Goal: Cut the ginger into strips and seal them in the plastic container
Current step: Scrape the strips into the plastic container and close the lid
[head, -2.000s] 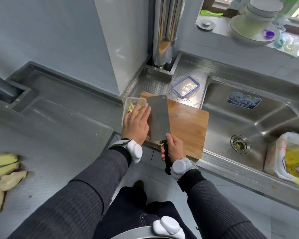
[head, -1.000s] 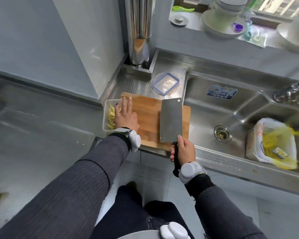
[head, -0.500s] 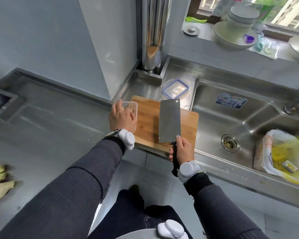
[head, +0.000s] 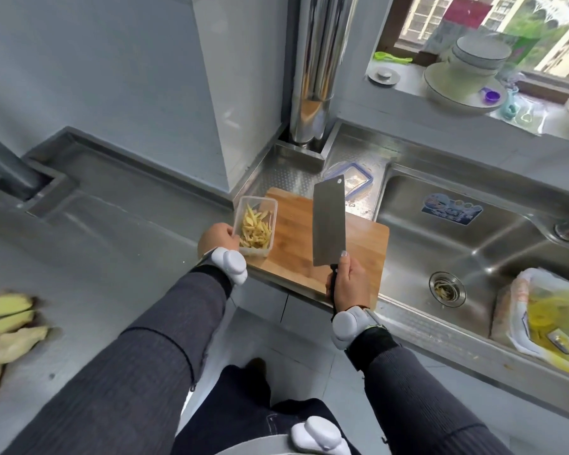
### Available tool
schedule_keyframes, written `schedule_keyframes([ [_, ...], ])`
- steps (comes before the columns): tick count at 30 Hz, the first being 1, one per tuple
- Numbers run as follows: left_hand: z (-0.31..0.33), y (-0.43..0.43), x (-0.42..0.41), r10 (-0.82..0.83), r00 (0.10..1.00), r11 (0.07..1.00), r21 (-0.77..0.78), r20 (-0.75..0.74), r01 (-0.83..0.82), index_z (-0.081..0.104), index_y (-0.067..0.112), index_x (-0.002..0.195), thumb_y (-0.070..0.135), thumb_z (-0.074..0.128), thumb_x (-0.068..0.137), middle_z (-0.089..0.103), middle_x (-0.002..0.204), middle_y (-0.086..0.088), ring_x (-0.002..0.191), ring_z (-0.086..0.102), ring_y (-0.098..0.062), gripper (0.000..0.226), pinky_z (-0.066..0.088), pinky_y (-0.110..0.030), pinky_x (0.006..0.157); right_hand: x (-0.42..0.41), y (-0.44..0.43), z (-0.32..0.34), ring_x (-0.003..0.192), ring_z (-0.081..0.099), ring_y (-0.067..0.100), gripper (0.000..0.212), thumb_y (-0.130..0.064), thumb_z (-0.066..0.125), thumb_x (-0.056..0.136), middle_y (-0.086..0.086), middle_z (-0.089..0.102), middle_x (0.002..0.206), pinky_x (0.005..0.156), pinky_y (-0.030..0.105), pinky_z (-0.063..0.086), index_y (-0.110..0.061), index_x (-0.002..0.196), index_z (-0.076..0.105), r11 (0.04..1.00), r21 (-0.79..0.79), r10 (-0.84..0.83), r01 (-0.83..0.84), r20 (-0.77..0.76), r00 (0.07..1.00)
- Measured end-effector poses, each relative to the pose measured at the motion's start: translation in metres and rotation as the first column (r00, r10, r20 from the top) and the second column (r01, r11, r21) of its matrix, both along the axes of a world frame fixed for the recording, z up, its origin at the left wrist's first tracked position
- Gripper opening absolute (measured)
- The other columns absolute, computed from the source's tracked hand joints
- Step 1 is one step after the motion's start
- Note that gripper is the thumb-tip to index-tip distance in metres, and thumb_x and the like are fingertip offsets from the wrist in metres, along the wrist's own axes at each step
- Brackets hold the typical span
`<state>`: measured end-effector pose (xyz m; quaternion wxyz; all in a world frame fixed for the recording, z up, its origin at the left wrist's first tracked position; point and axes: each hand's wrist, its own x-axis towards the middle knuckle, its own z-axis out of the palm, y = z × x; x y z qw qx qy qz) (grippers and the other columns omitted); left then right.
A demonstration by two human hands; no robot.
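Head view: left hand [head: 218, 239] curled on the near-left wall of the clear rectangular plastic container [head: 256, 199], holding it at the left end of the wooden cutting board [head: 358, 254]; pale yellow ginger strips [head: 256, 228] inside. Right hand [head: 347, 284] wraps the handle of the steel cleaver [head: 329, 221], broad face up over the board. Blue-rimmed clear lid [head: 358, 179] lies behind the board

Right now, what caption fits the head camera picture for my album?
Left hand grips a plastic container of ginger strips while the right hand holds a cleaver over the cutting board.
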<state>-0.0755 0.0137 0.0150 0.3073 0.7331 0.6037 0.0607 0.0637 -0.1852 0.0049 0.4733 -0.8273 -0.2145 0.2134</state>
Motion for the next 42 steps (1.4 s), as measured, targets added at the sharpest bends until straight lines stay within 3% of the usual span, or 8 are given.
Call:
schedule_keyframes([
  [3,0.005,0.000,-0.005,0.055,0.998,0.996,0.062,0.022,-0.056,0.071,0.008,0.090,0.013,0.050,0.090,0.071,0.097,-0.012,0.090,0.063,-0.033,0.022,0.045,-0.032,0.071,0.009,0.001,0.004,0.067,0.059,0.025,0.032,-0.033,0.029,0.102,-0.001,0.060,0.066,0.061,0.030,0.041,-0.019,0.088,0.054,0.984,-0.157,0.116,-0.085,0.204,0.972],
  [7,0.015,0.008,-0.006,0.131,0.981,0.971,0.181,0.146,-0.156,0.066,0.007,0.099,0.015,0.048,0.093,0.069,0.102,-0.014,0.094,0.061,-0.034,0.021,0.046,-0.035,0.073,0.018,0.008,0.009,0.103,0.060,0.020,0.036,-0.042,0.034,0.100,-0.006,0.064,0.117,0.073,0.024,0.037,-0.038,0.133,0.048,0.938,-0.316,0.258,-0.143,0.361,0.896],
  [12,0.028,0.020,-0.005,0.181,0.939,0.930,0.261,0.291,-0.260,0.062,0.006,0.103,0.015,0.047,0.096,0.068,0.102,-0.014,0.093,0.060,-0.033,0.019,0.039,-0.031,0.069,0.040,0.017,-0.001,0.095,0.055,0.028,0.037,-0.041,0.037,0.099,0.004,0.056,0.101,0.070,0.033,0.042,-0.040,0.136,0.041,0.819,-0.540,0.470,-0.192,0.441,0.765],
  [20,0.032,0.042,0.005,0.000,0.954,0.963,0.258,0.300,-0.081,0.063,0.005,0.105,0.015,0.052,0.095,0.069,0.106,-0.013,0.096,0.062,-0.031,0.018,0.046,-0.034,0.078,0.065,0.019,-0.010,0.116,0.048,0.027,0.054,-0.036,0.045,0.098,0.000,0.056,0.130,0.091,0.037,0.037,-0.036,0.148,0.024,0.639,-0.710,0.677,-0.295,0.338,0.653],
  [23,0.028,0.044,0.017,-0.114,0.954,0.972,0.230,0.278,0.049,0.065,0.007,0.105,0.012,0.054,0.093,0.070,0.104,-0.010,0.094,0.064,-0.028,0.017,0.050,-0.032,0.079,0.071,0.017,-0.015,0.118,0.049,0.029,0.051,-0.029,0.050,0.096,0.002,0.054,0.133,0.091,0.037,0.038,-0.032,0.145,0.034,0.668,-0.687,0.635,-0.287,0.324,0.702],
  [29,0.017,0.044,0.050,-0.392,0.905,0.919,0.118,0.169,0.376,0.067,0.012,0.096,0.010,0.057,0.090,0.070,0.099,-0.007,0.090,0.062,-0.025,0.012,0.045,-0.025,0.075,0.080,0.017,-0.016,0.111,0.056,0.032,0.037,-0.020,0.058,0.091,0.008,0.052,0.128,0.094,0.040,0.047,-0.023,0.128,0.056,0.860,-0.464,0.366,-0.212,0.272,0.890],
  [38,0.012,0.038,0.107,-0.608,0.781,0.793,0.046,0.143,0.608,0.073,0.010,0.099,0.013,0.067,0.086,0.072,0.101,-0.005,0.093,0.065,-0.017,0.015,0.047,-0.021,0.082,0.117,0.031,-0.014,0.103,0.059,0.022,0.027,-0.017,0.052,0.095,0.009,0.052,0.123,0.087,0.022,0.039,-0.013,0.120,0.061,0.913,-0.370,0.271,-0.169,0.241,0.932],
  [42,0.014,0.047,0.133,-0.713,0.700,0.701,0.004,0.037,0.714,0.074,0.016,0.100,0.022,0.067,0.086,0.073,0.103,-0.001,0.098,0.065,-0.016,0.017,0.045,-0.021,0.088,0.141,0.046,-0.014,0.102,0.059,0.027,0.025,-0.012,0.052,0.093,0.012,0.057,0.115,0.087,0.026,0.040,-0.010,0.115,0.064,0.918,-0.360,0.260,-0.167,0.226,0.939],
])
